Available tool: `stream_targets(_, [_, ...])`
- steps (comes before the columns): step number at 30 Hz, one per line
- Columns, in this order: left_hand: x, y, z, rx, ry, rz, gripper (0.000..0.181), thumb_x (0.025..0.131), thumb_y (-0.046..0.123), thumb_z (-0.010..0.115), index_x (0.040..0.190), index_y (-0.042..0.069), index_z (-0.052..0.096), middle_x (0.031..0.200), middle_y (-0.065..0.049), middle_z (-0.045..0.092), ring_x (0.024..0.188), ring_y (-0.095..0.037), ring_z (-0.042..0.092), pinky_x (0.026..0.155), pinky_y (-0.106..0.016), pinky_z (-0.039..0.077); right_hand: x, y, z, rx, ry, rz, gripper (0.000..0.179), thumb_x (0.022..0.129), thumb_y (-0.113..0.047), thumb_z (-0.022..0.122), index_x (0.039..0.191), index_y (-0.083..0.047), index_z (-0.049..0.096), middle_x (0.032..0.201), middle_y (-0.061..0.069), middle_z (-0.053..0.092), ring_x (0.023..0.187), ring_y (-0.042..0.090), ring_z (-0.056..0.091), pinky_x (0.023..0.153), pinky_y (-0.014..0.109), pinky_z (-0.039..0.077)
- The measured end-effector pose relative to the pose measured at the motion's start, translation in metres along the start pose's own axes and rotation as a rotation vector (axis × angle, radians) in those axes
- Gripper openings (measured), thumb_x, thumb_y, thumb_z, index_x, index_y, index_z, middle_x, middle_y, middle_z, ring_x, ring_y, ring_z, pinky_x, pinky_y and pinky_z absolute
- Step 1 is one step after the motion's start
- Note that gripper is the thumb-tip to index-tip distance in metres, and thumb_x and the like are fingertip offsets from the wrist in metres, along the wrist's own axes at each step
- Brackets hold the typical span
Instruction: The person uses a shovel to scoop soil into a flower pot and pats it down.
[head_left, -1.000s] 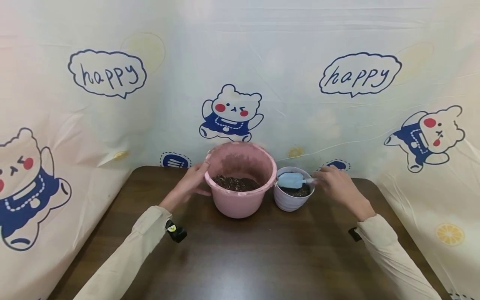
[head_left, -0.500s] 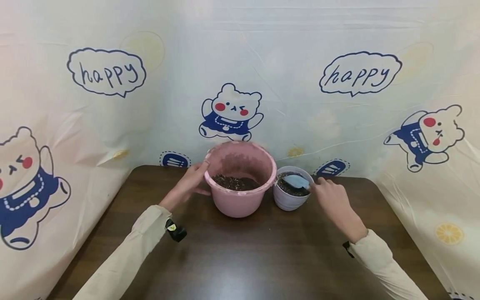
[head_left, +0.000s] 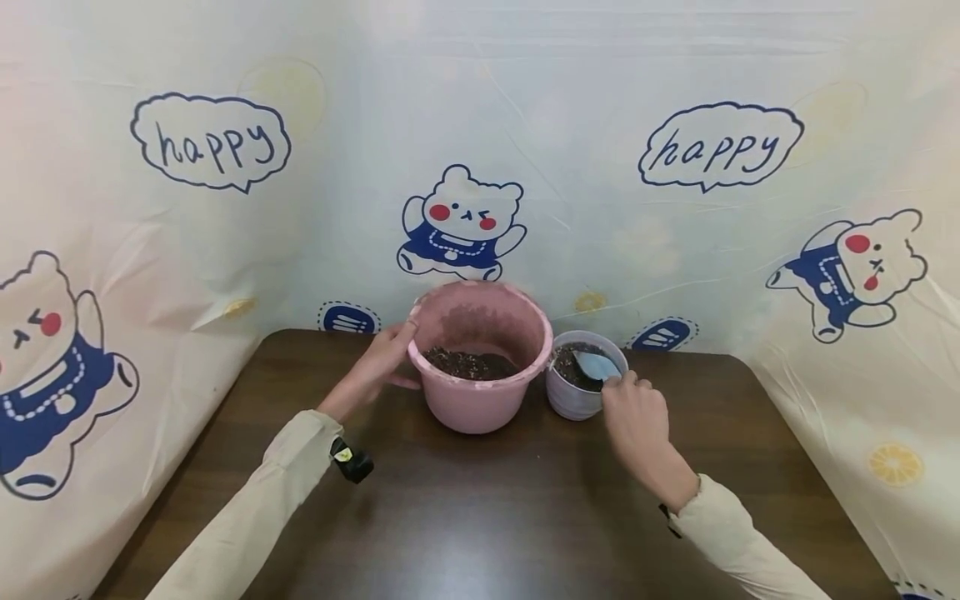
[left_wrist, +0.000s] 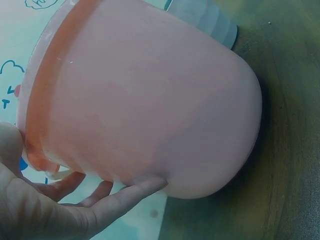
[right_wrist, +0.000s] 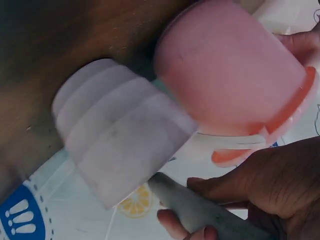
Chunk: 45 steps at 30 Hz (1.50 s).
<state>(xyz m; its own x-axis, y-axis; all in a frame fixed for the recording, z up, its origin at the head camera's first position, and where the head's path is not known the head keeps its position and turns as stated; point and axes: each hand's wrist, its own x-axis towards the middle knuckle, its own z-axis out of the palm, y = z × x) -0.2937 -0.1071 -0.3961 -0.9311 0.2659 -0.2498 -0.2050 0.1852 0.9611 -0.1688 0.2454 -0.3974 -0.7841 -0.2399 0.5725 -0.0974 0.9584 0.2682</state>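
Note:
A pink bucket (head_left: 476, 408) with dark soil (head_left: 472, 365) in it stands upright at the table's far side. My left hand (head_left: 378, 362) holds it at the left, thumb on the rim and fingers (left_wrist: 125, 197) against the outer wall. To its right is a smaller pale lilac flowerpot (head_left: 573, 407), also holding soil. My right hand (head_left: 641, 417) grips the grey handle (right_wrist: 200, 207) of a small garden trowel, whose light-blue blade (head_left: 597, 367) tilts inside the pot, over or on the soil. The blade is hidden by the pot wall in the right wrist view.
Both vessels sit on a dark brown wooden table (head_left: 465, 508), close to its back edge. A cloth backdrop (head_left: 585, 150) printed with bears rises behind and on both sides. A white bucket handle (right_wrist: 230, 141) hangs by the bucket's rim.
My right hand has come nearer and a little left, turning the trowel so its blade dips from above the pot's rim into the pot. My left hand and the bucket stay put.

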Motion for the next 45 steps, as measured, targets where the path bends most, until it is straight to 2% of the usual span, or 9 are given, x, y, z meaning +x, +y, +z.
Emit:
stream_targets(4, [0.0,-0.002,0.001,-0.004,-0.003,-0.005,0.072,0.112,0.042,0.035,0.165,-0.002,0.013,0.165,-0.03,0.024,0.148,-0.046,0.034,0.093,-0.059,0.062,0.009,0.014,-0.006,0.076,-0.12,0.023,0.018,0.091,0.004,0.065,0.074,0.002,0.069,0.068,0.02,0.059,0.056,0.036,0.059,0.042,0.048,0.051])
stream_targets(7, [-0.001,-0.001,0.002,0.0,-0.003,-0.004,0.072,0.112,0.042,0.034,0.165,-0.002,0.013,0.165,-0.03,0.024,0.148,-0.047,0.035,0.093,-0.059,0.062,0.021,0.044,-0.011,0.229,-0.248,0.034,0.005,0.092,-0.007,0.075,0.092,-0.005,0.079,0.078,0.016,0.065,0.065,0.034,0.061,0.047,0.048,0.052])
stream_targets(11, [-0.002,0.0,0.003,0.009,-0.004,-0.001,0.073,0.112,0.043,0.034,0.165,-0.002,0.013,0.165,-0.03,0.025,0.148,-0.047,0.035,0.092,-0.059,0.063,0.032,0.089,-0.004,0.407,-0.324,-0.028,0.014,0.09,-0.009,0.081,0.103,-0.007,0.082,0.088,0.01,0.07,0.074,0.03,0.063,0.055,0.043,0.051])
stream_targets(15, [0.0,0.001,0.002,0.014,-0.004,0.002,0.073,0.112,0.043,0.035,0.165,-0.003,0.014,0.164,-0.03,0.026,0.148,-0.047,0.036,0.092,-0.059,0.063,0.037,0.116,0.014,0.441,-0.336,-0.099,0.015,0.087,-0.006,0.082,0.102,-0.006,0.083,0.094,0.009,0.073,0.081,0.03,0.06,0.063,0.043,0.047])
stream_targets(22, [0.0,0.003,0.003,0.014,0.002,0.0,0.072,0.112,0.043,0.035,0.165,-0.002,0.014,0.165,-0.03,0.025,0.148,-0.046,0.035,0.09,-0.058,0.064,0.042,0.132,0.029,0.48,-0.35,-0.145,0.016,0.087,-0.005,0.083,0.103,-0.007,0.082,0.092,0.008,0.072,0.078,0.03,0.06,0.062,0.042,0.045])
stream_targets(27, [0.0,0.003,0.004,0.017,-0.001,-0.008,0.072,0.113,0.043,0.035,0.166,-0.001,0.013,0.166,-0.029,0.024,0.149,-0.046,0.034,0.091,-0.057,0.064,0.053,0.146,0.025,0.646,-0.227,-0.214,0.019,0.084,0.004,0.081,0.103,0.0,0.08,0.088,0.009,0.071,0.079,0.027,0.06,0.066,0.038,0.048])
stream_targets(31, [-0.001,0.002,0.003,0.014,-0.005,-0.005,0.073,0.113,0.043,0.035,0.166,-0.001,0.012,0.167,-0.029,0.023,0.149,-0.047,0.034,0.091,-0.058,0.063,0.068,0.143,0.015,0.755,-0.106,-0.18,0.022,0.085,0.007,0.08,0.106,0.004,0.077,0.093,0.015,0.075,0.085,0.031,0.065,0.076,0.034,0.051])
stream_targets(38, [0.001,0.0,0.004,-0.026,-0.003,0.013,0.07,0.113,0.041,0.036,0.165,-0.002,0.016,0.164,-0.03,0.026,0.148,-0.048,0.036,0.087,-0.057,0.065,0.1,0.102,-0.01,0.802,-0.064,-0.032,0.019,0.092,0.0,0.077,0.111,0.002,0.078,0.104,0.019,0.075,0.096,0.036,0.066,0.084,0.045,0.05])
stream_targets(45, [0.004,0.001,0.004,-0.043,0.005,0.03,0.068,0.112,0.037,0.037,0.163,-0.004,0.02,0.163,-0.032,0.027,0.149,-0.049,0.034,0.085,-0.055,0.066,0.127,0.045,-0.007,0.742,-0.041,-0.22,0.021,0.086,-0.003,0.083,0.107,-0.002,0.079,0.101,0.012,0.077,0.095,0.033,0.066,0.089,0.05,0.052])
